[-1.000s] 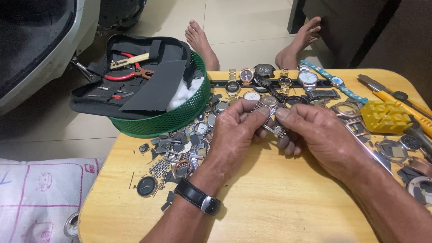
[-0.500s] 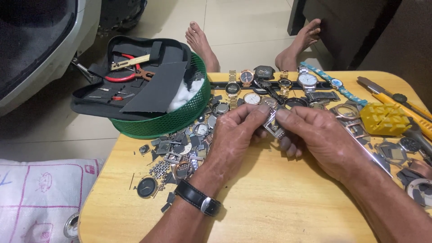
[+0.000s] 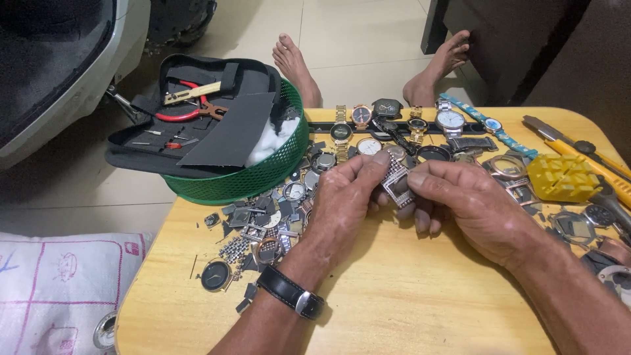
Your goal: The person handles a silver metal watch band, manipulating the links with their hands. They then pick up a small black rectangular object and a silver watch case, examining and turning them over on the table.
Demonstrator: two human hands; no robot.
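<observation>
Head view: a small square silver watch case (image 3: 397,187) with a piece of metal band attached is held between both hands, just above the near middle of a low wooden table (image 3: 407,309). The left hand (image 3: 345,204) is closed on the left edge of the case, thumb and forefinger pinched at its top. The right hand (image 3: 476,207) is closed on the right edge, forefinger and thumb pressed against the case and the other fingers curled under it. A black wristwatch (image 3: 292,294) is worn on the left wrist.

To the left of the hands, a heap of loose watch parts (image 3: 263,227) is spread on the table, with a round dark dial (image 3: 215,275) lying nearer and further left. At the far left a green plastic basket (image 3: 263,174) is set at the table's edge, and an open black tool pouch (image 3: 197,125) with red-handled pliers (image 3: 187,112) is laid across it; white cotton (image 3: 269,141) is seen inside the basket. Along the far edge a row of wristwatches (image 3: 394,121) is laid out. To the right a yellow plastic block (image 3: 565,177) is placed, with a yellow-handled tool (image 3: 578,148) beyond it and more watch cases near the right edge. Two bare feet (image 3: 299,66) are seen on the tiled floor beyond the table. A white patterned cloth (image 3: 59,289) lies at the near left.
</observation>
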